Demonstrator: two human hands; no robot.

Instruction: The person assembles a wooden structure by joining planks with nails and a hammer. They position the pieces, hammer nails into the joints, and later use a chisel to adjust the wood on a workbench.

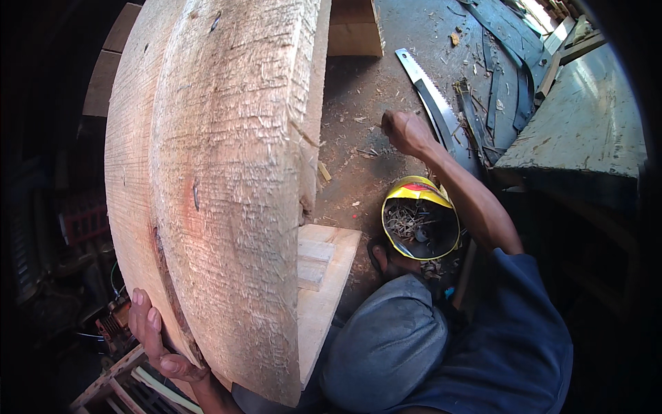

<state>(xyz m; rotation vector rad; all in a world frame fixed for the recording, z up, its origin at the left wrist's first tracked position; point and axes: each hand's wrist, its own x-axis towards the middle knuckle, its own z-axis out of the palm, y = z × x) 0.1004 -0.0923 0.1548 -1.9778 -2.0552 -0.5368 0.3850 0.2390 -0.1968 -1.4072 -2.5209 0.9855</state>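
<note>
A large rough-sawn wooden panel (221,193), made of planks side by side, stands tall before me and fills the left middle. At its lower left edge is my left hand (165,338), fingers stretched and thumb apart, resting against the wood. My right hand (407,132) is closed in a fist above the floor, to the right of the panel and apart from it. Whatever it may hold is too small to make out. Between my right forearm and knee sits a yellow-rimmed round container (449,196) with nails inside. A hand saw (431,90) lies just beyond my fist.
A flat board (321,324) with a small wood block (314,265) on it juts out at the panel's lower right. Dark strips (493,96) and wood chips litter the floor (365,90). At right stands a worn, pale-topped surface (586,117). Another wooden piece (355,31) is behind the panel.
</note>
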